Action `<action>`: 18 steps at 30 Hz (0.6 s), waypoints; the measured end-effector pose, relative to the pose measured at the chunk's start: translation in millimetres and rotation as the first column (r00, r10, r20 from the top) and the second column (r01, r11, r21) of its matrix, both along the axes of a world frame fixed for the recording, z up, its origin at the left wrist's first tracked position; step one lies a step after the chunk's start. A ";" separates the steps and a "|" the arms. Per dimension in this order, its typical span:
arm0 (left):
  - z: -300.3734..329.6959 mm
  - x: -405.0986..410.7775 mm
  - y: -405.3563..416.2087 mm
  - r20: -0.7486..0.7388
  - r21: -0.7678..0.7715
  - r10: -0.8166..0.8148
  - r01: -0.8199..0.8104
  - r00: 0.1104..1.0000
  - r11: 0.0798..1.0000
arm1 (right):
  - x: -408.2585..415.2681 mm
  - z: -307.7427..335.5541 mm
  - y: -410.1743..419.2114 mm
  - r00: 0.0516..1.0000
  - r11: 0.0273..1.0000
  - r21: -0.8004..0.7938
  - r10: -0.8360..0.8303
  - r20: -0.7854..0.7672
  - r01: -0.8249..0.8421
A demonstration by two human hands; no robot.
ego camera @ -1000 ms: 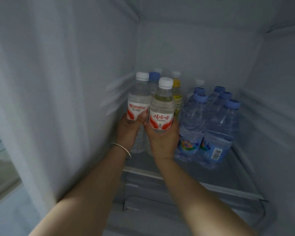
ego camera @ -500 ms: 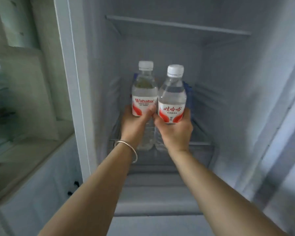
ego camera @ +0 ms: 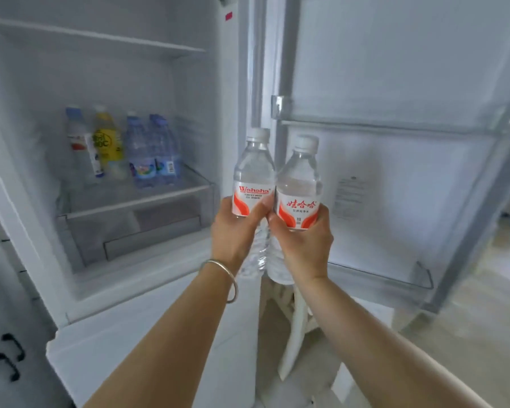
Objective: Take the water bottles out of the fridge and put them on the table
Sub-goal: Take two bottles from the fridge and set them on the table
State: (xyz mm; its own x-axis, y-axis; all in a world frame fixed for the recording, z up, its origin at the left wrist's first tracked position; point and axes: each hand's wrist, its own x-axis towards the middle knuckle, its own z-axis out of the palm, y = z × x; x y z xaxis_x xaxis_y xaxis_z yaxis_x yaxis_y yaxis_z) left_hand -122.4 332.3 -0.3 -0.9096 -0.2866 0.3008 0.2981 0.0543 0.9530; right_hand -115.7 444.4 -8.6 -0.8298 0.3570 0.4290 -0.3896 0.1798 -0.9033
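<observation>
I hold two clear water bottles with white caps and red-and-white labels, upright and side by side, outside the fridge in front of its right edge. My left hand (ego camera: 233,231), with a silver bracelet on the wrist, grips the left bottle (ego camera: 252,175). My right hand (ego camera: 302,242) grips the right bottle (ego camera: 299,187). Inside the open fridge (ego camera: 106,33), on its glass shelf (ego camera: 136,201), stand more bottles: blue-capped water bottles (ego camera: 153,151), a yellow drink bottle (ego camera: 106,139) and a white-labelled bottle (ego camera: 78,142).
The open fridge door (ego camera: 395,83) stands to the right, its lower door rack (ego camera: 380,278) without items. A clear drawer (ego camera: 147,231) sits under the shelf. A white plastic chair leg (ego camera: 295,328) shows below my hands. A cabinet with black handles (ego camera: 8,354) is at the far left.
Both hands have drawn the two bottles out of the fridge and to the right. The view has pulled back and swung right, so the fridge interior now lies to the left.
</observation>
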 end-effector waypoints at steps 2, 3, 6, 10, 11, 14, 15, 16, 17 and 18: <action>-6.1 13.7 47.0 0.011 -0.033 -0.080 0.081 0.997 0.996 | 20.1 -7.9 44.9 0.998 0.997 -0.019 -0.068 0.019 0.068; -9.6 20.1 71.6 0.013 -0.037 -0.114 0.114 0.993 0.993 | 30.5 -10.5 68.1 0.994 0.994 -0.014 -0.106 0.027 0.106; -18.2 36.1 151.9 0.023 -0.038 -0.207 0.208 0.978 0.977 | 61.0 -15.7 146.0 0.971 0.972 0.018 -0.236 0.044 0.235; -29.6 61.2 267.7 0.049 -0.028 -0.338 0.339 0.940 0.940 | 102.1 -19.6 259.2 0.929 0.935 0.058 -0.354 0.103 0.350; -32.3 67.9 297.3 0.052 -0.015 -0.370 0.371 0.928 0.928 | 111.4 -20.1 288.4 0.918 0.924 0.076 -0.382 0.110 0.376; -43.3 84.3 380.3 0.065 0.041 -0.464 0.463 0.883 0.886 | 138.2 -22.3 368.1 0.879 0.886 0.140 -0.459 0.131 0.442; -46.5 88.0 404.9 0.075 0.060 -0.489 0.485 0.869 0.872 | 144.3 -23.2 391.3 0.865 0.872 0.163 -0.484 0.136 0.462; -49.7 90.5 427.6 0.094 0.070 -0.504 0.500 0.858 0.863 | 149.1 -24.1 412.4 0.849 0.857 0.183 -0.508 0.143 0.482; -51.7 93.3 447.9 0.113 0.081 -0.518 0.512 0.848 0.855 | 152.4 -25.8 431.8 0.836 0.845 0.198 -0.527 0.153 0.497; -54.6 94.3 466.0 0.127 0.102 -0.527 0.518 0.840 0.850 | 153.8 -28.1 449.1 0.825 0.837 0.208 -0.541 0.164 0.507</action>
State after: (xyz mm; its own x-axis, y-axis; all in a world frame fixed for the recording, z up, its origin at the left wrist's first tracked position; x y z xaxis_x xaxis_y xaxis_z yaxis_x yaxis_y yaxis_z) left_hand -28.0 798.3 -54.9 -0.9612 0.2302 0.1518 0.1243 -0.1295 0.9838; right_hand 38.1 893.6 -36.7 -0.6107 0.7092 0.3521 -0.0054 0.4410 -0.8975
